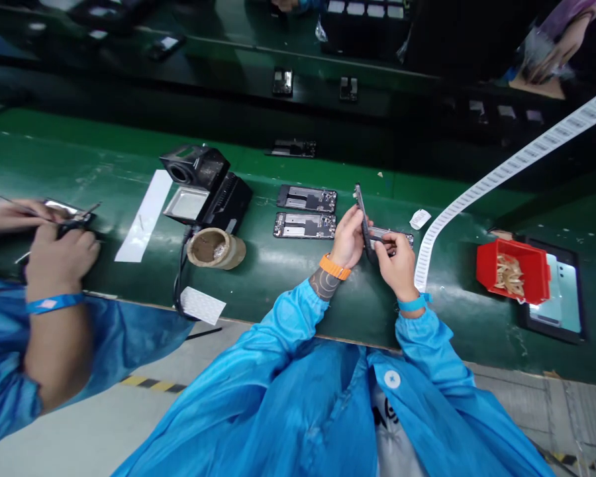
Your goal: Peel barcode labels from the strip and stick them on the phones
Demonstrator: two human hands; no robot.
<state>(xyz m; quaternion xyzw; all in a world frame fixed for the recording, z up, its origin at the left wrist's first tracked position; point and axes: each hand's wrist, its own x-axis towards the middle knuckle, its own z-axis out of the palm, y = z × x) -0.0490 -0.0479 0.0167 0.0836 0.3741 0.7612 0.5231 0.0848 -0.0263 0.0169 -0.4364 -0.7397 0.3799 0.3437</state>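
Note:
My left hand point(348, 236) is closed around a dark phone frame point(361, 215), which it holds up on edge above the green bench. My right hand point(396, 262) is beside the frame's lower end, its thumb and fingers pinched together; what they hold, if anything, is hidden. Behind that hand, another phone frame point(392, 235) lies partly covered on the bench. To the left of my hands, two opened phone frames, an upper one point(306, 198) and a lower one point(304, 226), lie flat with their inner parts showing.
A black soldering station point(228, 202) and a round tub point(216, 249) stand left. A long label strip point(457, 205) curves down at right, near a red bin point(513, 271) of small pale pieces. A co-worker's hands point(62, 255) work at far left. One more phone frame point(291, 148) lies farther back.

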